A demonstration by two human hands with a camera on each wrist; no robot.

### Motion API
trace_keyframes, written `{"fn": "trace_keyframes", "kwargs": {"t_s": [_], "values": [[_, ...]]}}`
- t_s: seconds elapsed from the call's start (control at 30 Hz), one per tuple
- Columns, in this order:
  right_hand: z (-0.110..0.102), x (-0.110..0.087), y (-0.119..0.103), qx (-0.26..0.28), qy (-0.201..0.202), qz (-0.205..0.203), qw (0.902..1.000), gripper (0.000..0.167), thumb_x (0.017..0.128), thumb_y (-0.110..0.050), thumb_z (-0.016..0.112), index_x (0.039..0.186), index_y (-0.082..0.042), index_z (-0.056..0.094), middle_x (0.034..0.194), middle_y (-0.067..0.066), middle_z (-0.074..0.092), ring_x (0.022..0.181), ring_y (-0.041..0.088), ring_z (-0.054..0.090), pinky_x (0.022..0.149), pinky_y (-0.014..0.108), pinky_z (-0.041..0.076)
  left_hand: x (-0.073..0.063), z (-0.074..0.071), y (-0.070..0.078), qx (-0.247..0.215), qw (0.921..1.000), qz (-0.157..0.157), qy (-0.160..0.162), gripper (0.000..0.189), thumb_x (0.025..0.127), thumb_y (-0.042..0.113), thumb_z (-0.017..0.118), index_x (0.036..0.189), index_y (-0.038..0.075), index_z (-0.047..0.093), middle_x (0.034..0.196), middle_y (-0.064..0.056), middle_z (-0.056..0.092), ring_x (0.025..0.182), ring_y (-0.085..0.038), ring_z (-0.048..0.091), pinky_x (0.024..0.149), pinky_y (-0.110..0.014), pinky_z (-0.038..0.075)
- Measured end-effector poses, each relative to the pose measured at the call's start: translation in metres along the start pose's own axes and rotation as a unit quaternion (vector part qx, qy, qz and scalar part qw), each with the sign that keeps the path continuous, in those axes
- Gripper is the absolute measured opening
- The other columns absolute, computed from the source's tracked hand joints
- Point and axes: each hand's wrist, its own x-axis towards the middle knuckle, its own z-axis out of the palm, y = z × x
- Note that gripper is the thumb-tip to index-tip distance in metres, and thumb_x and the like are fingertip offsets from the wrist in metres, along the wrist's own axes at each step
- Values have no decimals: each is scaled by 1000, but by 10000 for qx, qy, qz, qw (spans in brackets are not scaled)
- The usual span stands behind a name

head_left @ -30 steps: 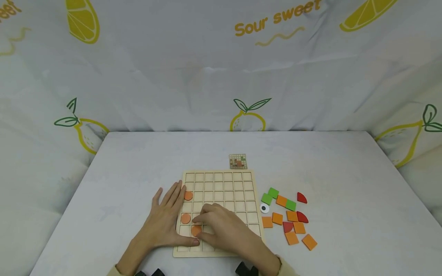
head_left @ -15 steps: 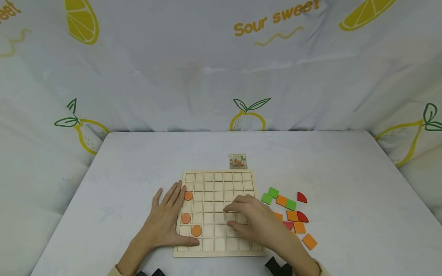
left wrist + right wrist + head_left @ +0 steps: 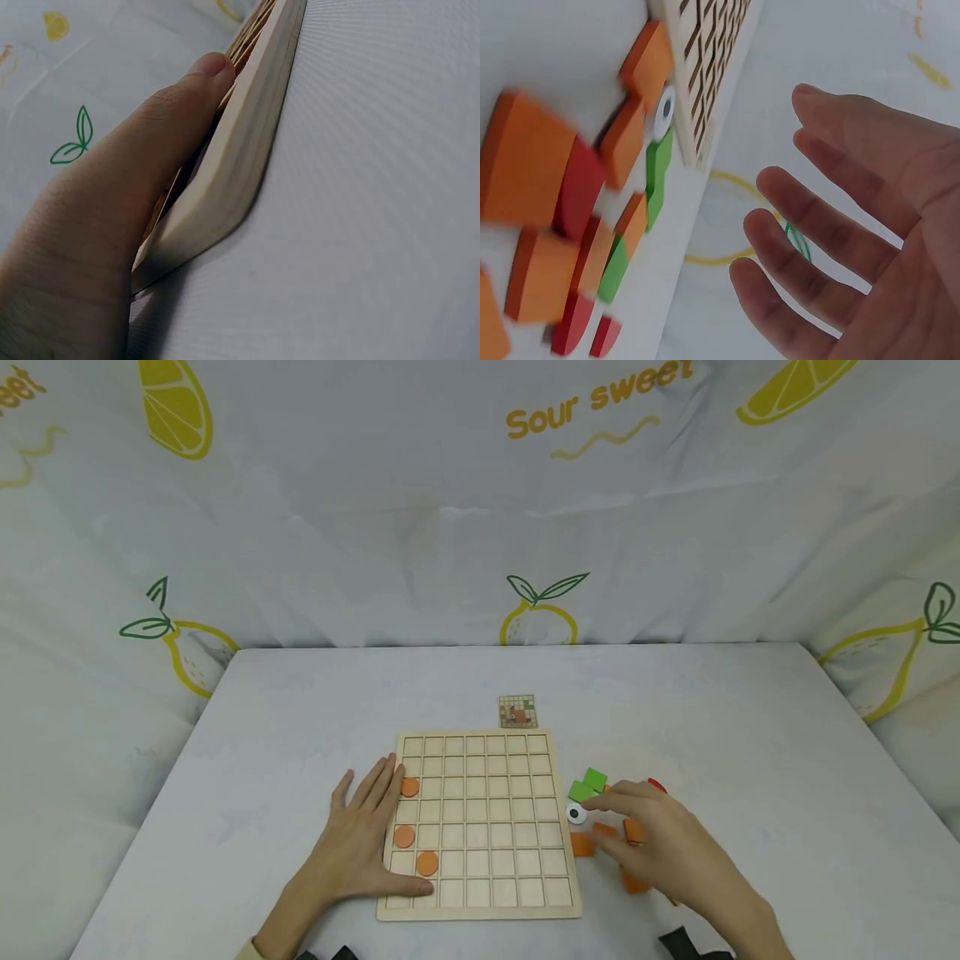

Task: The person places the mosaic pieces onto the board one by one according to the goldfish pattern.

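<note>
My left hand (image 3: 365,839) lies flat over the left edge of a wooden grid board (image 3: 517,912), fingers straight and thumb along the lower left corner. In the left wrist view the thumb (image 3: 161,124) rests on the board's rim. Three orange discs sit in the board's left cells: an upper disc (image 3: 409,787), a middle disc (image 3: 404,836) and a lower disc (image 3: 427,862). My right hand (image 3: 667,839) hovers over the loose pieces to the right, holding nothing. Its thumb and fingers are apart, close to a white eye disc (image 3: 576,813) and an orange square (image 3: 582,844).
Green squares (image 3: 581,791), orange squares (image 3: 526,161) and red quarter-circles (image 3: 580,187) lie right of the board, partly hidden by my right hand in the head view. A small pattern card (image 3: 517,711) lies behind the board. A lemon-print cloth (image 3: 375,527) hangs beyond the white table.
My right hand has left the lower orange disc in its cell and moved right, off the board, to above the loose pieces. The left hand has stayed in place.
</note>
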Motion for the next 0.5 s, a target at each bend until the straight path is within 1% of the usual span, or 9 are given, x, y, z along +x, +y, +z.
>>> {"fn": "trace_keyframes", "kwargs": {"t_s": [0.07, 0.13, 0.23, 0.37, 0.43, 0.5], "values": [[-4, -4, 8, 17, -30, 99, 9999, 31, 78, -17, 89, 105, -26, 79, 102, -16, 71, 94, 9, 65, 78, 29, 58, 0, 0, 0, -3, 10000, 9, 15, 148, 54, 96, 67, 159, -1, 28, 168, -19, 29, 157, -33, 26, 120, -66, 13], [-7, -6, 16, 4, -180, 163, 9997, 29, 79, -19, 88, 105, -27, 79, 102, -17, 72, 93, 10, 66, 79, 32, 59, 0, 0, 0, 3, 10000, 19, 30, 148, 54, 96, 67, 159, -1, 28, 168, -19, 29, 157, -34, 27, 120, -66, 13], [-11, -7, 23, 41, -747, 436, 9962, 28, 80, -18, 87, 105, -29, 78, 104, -17, 74, 98, 13, 68, 82, 37, 60, 0, 0, 1, 11, 10000, 37, 53, 148, 54, 95, 67, 159, -1, 29, 168, -19, 28, 157, -34, 27, 120, -66, 13], [-9, -5, 28, 105, -1570, 906, 9834, 23, 80, -19, 86, 100, -27, 78, 98, -17, 74, 93, 10, 65, 80, 35, 59, -1, 0, 1, -8, 10000, 51, 66, 146, 56, 95, 66, 159, -2, 29, 168, -19, 28, 157, -33, 27, 119, -66, 13], [-7, -5, 29, 126, -1780, 1162, 9771, 21, 80, -17, 86, 98, -24, 79, 96, -15, 75, 90, 8, 64, 80, 34, 59, -1, 0, 1, -26, 10000, 51, 63, 146, 57, 96, 65, 159, -2, 29, 168, -19, 28, 157, -33, 27, 119, -66, 13], [-4, -4, 30, 138, -1882, 1376, 9724, 20, 78, -14, 87, 96, -21, 79, 96, -12, 76, 90, 9, 65, 82, 38, 60, -2, 0, 1, -44, 10000, 44, 66, 146, 57, 96, 65, 159, -1, 29, 168, -19, 28, 157, -33, 26, 120, -66, 13]]}}
